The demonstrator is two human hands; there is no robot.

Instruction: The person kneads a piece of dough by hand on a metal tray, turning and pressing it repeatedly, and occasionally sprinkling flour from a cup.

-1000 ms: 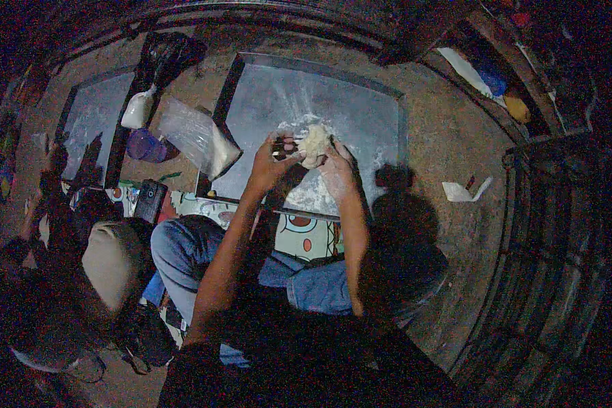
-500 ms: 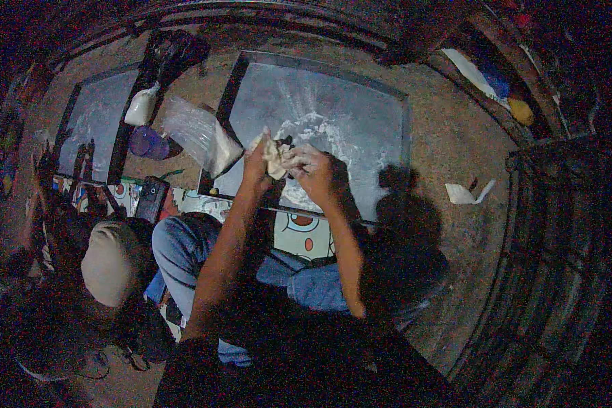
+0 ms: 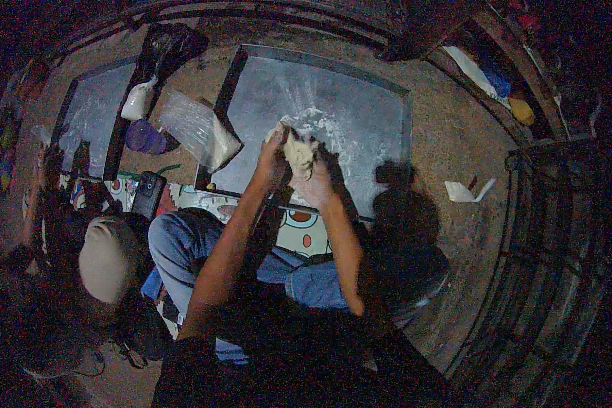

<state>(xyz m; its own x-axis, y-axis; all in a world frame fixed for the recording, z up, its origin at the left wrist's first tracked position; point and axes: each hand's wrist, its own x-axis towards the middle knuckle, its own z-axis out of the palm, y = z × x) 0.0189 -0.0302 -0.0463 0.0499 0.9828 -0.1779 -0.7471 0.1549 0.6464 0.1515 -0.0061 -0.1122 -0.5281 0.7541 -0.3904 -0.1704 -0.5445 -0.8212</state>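
Dim floor, floured metal tray point(image 3: 374, 109) upper centre. Left hand point(image 3: 273, 151) and right hand point(image 3: 314, 182) both clench dough lump point(image 3: 296, 151); sticky dough could tear, dropping beside tray.

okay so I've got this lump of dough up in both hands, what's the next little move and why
Probably lower the dough onto the floured metal sheet. Your left hand and right hand hold it above the white flour patch, which should keep it from sticking.
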